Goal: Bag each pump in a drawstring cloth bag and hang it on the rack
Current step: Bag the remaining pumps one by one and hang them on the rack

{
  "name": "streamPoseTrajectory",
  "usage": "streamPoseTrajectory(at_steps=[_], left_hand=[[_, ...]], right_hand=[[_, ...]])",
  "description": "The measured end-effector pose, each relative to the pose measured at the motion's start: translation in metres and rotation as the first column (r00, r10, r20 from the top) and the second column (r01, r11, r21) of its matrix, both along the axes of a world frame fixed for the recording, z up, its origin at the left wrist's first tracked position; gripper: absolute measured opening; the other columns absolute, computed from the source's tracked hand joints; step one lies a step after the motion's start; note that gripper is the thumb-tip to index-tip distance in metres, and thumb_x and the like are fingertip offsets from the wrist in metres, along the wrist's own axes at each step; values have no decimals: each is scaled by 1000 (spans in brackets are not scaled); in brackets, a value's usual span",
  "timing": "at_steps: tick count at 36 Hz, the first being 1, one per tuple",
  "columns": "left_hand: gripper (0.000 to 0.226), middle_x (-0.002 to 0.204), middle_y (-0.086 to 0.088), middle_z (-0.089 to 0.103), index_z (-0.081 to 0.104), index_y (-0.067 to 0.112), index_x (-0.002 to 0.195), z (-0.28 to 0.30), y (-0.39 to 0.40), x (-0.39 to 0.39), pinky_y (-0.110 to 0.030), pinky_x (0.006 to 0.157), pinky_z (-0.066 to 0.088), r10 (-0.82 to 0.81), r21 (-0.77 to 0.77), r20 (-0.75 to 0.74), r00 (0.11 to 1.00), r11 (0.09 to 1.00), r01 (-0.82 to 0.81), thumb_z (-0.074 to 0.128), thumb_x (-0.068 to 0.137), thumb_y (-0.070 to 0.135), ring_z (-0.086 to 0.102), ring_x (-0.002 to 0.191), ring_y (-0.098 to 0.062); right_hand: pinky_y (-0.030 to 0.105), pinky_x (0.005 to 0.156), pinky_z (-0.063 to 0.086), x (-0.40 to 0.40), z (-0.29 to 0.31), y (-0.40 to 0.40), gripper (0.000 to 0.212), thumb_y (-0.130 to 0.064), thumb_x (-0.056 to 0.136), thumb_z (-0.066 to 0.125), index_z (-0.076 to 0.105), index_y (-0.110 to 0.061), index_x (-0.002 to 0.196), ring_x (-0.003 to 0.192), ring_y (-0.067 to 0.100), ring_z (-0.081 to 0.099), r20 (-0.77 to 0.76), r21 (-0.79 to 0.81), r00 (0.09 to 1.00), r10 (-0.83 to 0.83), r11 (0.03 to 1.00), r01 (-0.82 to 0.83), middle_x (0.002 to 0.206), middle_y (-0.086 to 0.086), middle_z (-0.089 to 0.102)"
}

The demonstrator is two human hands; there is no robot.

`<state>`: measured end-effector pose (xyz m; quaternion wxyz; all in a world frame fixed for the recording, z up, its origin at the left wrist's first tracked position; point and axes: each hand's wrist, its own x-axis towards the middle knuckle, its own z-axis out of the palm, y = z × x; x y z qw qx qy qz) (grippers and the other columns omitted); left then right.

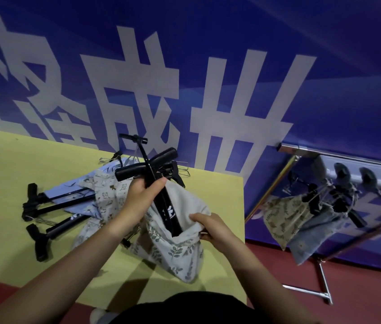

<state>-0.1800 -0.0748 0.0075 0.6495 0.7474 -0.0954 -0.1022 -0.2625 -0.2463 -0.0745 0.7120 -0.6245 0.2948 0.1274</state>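
at a yellow table (9, 206) set against a blue banner wall (325, 66) with large white characters, a person bags a pump. on the table's left part, three black pumps (51, 204) lie loose, well in from the near and left edges, their feet pointing left; bare tabletop spreads around them toward the wall. just beside them sits a heap of spare cloth bags (105, 195), at least two, one pale blue and one printed with small animals, with another pump handle (135, 137) sticking up behind the heap near the wall. at the middle, the left hand (142, 195) grasps the barrel of the black pump (159, 197) just below its t-handle, holding it tilted with its lower end inside the leaf-print bag (173, 244). the right hand (210, 226) pinches the bag's mouth, holding it wide; the bag's bottom droops past the table's near edge, close to the right corner. right of the table a strip of red floor (278, 265) lies free between table edge and the metal rack (301, 157). on the rack hang two filled bags (285, 220), one leaf-printed, one blue, touching each other, with black pump handles poking from their tops.
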Motion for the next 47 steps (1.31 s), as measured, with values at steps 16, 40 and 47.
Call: streamPoseTrajectory(at_steps=[16, 40, 47], left_hand=[[24, 94, 6, 68, 63, 34, 86, -13, 9, 8, -33, 84, 51, -178, 433, -58, 982, 882, 185, 62, 82, 58, 63, 90, -10], [59, 112, 11, 53, 38, 33, 139, 3, -14, -5, -17, 77, 39, -630, 707, -139, 764, 477, 522, 58, 87, 53, 49, 100, -6], [83, 124, 8, 58, 50, 34, 128, -1, -2, 14, -25, 94, 48, -554, 576, -191, 810, 605, 550, 69, 58, 73, 54, 115, -9]], right_hand=[[41, 84, 53, -8, 22, -45, 61, -57, 93, 42, 58, -4, 117, 90, 33, 70, -131, 476, 983, -125, 862, 173, 108, 18, 70], [21, 72, 50, 0, 99, 3, 19, -37, 86, 68, 71, -19, 81, 77, 4, 63, 517, -439, 846, 128, 888, 134, 79, -7, 69], [22, 63, 45, -2, 93, -14, 25, -25, 87, 69, 66, -1, 80, 67, 9, 58, 553, -377, 832, 43, 904, 203, 71, 12, 65]])
